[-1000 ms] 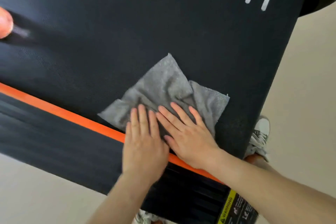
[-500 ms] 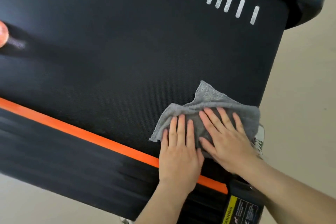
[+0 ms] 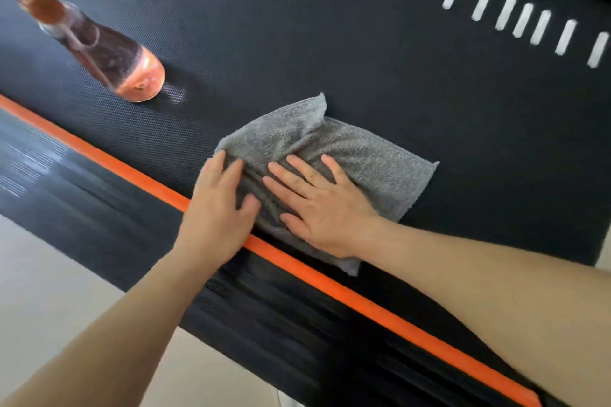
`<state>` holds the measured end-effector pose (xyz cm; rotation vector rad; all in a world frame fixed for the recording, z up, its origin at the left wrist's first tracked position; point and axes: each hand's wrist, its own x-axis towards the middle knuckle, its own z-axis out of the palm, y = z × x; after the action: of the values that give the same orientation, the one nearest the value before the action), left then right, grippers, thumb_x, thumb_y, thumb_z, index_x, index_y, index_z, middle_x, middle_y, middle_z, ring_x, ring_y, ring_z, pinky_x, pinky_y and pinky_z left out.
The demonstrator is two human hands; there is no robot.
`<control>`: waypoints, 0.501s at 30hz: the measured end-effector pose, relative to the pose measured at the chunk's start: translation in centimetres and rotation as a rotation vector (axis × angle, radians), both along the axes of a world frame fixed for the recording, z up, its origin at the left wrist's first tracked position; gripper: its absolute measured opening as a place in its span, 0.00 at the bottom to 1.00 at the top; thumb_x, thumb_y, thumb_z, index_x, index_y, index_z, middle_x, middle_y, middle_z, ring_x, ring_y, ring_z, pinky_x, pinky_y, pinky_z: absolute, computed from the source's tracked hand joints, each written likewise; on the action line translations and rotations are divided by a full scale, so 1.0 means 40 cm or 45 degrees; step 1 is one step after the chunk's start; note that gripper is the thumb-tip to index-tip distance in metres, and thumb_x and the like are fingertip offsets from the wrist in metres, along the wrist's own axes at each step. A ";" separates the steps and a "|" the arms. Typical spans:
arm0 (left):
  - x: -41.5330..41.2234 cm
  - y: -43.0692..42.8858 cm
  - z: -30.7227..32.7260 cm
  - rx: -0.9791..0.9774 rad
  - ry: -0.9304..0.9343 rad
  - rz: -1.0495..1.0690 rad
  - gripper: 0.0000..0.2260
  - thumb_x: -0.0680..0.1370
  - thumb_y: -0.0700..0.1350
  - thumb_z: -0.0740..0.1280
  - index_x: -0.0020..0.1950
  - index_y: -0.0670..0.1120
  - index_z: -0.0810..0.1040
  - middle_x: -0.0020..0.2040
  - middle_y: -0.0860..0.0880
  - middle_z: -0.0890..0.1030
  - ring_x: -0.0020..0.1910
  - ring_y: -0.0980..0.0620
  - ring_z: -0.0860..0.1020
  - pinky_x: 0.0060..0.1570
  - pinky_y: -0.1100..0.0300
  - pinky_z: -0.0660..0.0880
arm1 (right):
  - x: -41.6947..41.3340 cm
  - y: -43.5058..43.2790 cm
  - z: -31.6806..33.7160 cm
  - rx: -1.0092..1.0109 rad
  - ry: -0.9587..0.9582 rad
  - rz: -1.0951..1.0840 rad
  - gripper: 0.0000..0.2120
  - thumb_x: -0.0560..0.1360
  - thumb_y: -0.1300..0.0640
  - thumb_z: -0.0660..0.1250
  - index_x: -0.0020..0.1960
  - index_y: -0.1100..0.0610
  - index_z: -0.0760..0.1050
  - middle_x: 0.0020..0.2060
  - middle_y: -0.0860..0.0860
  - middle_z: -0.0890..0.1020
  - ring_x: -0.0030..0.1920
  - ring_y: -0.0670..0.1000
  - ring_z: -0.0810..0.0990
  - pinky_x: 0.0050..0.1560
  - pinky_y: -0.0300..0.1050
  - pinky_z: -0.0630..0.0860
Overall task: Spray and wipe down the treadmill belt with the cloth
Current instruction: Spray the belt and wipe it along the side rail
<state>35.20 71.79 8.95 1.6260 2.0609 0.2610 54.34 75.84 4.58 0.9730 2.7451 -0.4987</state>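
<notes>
Head view: left hand (image 3: 220, 211) and right hand (image 3: 325, 208), fingers straight, press cloth (image 3: 380, 162) overlapping orange edge stripe (image 3: 373, 307).

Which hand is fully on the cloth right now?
The right hand, flat with fingers spread on the middle of the cloth. The left hand only reaches the cloth's left edge with its fingers, its palm over the orange stripe.

A smooth, pale beige floor (image 3: 43, 291), evenly lit.

We note black treadmill belt (image 3: 330, 26): crumpled grey cloth (image 3: 380, 158) beside orange edge strip (image 3: 132, 172), spray bottle (image 3: 109, 56) well apart.
</notes>
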 end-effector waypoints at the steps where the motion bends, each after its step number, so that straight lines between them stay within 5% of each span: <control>1: -0.013 0.028 0.017 0.036 -0.075 0.187 0.26 0.78 0.42 0.67 0.75 0.40 0.67 0.77 0.41 0.63 0.75 0.50 0.61 0.75 0.63 0.54 | 0.020 0.031 -0.004 0.017 -0.005 0.049 0.30 0.80 0.39 0.40 0.81 0.45 0.46 0.80 0.43 0.49 0.80 0.49 0.45 0.76 0.60 0.40; 3: -0.053 0.088 0.046 0.099 -0.220 0.599 0.32 0.77 0.46 0.69 0.78 0.43 0.60 0.76 0.46 0.65 0.72 0.54 0.65 0.72 0.60 0.60 | 0.064 0.103 -0.007 0.069 -0.020 -0.115 0.31 0.80 0.37 0.42 0.81 0.44 0.46 0.80 0.43 0.49 0.80 0.49 0.46 0.77 0.61 0.43; 5: -0.087 0.145 0.062 0.146 -0.435 0.926 0.41 0.76 0.53 0.72 0.81 0.45 0.52 0.77 0.48 0.62 0.72 0.56 0.65 0.71 0.62 0.60 | 0.089 0.147 0.001 0.143 -0.026 -0.592 0.31 0.81 0.38 0.44 0.81 0.47 0.47 0.81 0.45 0.50 0.80 0.50 0.47 0.77 0.61 0.48; 8: -0.144 0.215 0.063 0.220 -0.562 1.169 0.49 0.73 0.58 0.74 0.82 0.48 0.45 0.78 0.50 0.60 0.73 0.55 0.63 0.65 0.65 0.57 | -0.022 0.153 0.008 0.088 -0.048 -1.125 0.31 0.83 0.42 0.45 0.82 0.51 0.42 0.81 0.48 0.43 0.80 0.52 0.40 0.78 0.60 0.42; 12: -0.198 0.314 0.060 0.401 -0.702 1.253 0.49 0.72 0.58 0.75 0.81 0.54 0.45 0.73 0.55 0.66 0.66 0.59 0.67 0.63 0.66 0.60 | -0.158 0.100 0.002 0.163 0.044 -0.699 0.28 0.82 0.43 0.44 0.81 0.50 0.52 0.81 0.48 0.52 0.80 0.53 0.47 0.76 0.64 0.44; 15: -0.253 0.373 0.047 0.527 -0.680 1.260 0.43 0.70 0.59 0.76 0.79 0.52 0.56 0.72 0.54 0.69 0.65 0.59 0.71 0.68 0.64 0.65 | -0.147 0.144 -0.020 0.151 0.068 -0.242 0.27 0.81 0.42 0.45 0.80 0.45 0.56 0.80 0.45 0.56 0.80 0.53 0.52 0.75 0.64 0.48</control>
<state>25.06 86.71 10.81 0.4526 2.2541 1.3513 48.44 81.60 3.77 1.2753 2.7710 -0.3994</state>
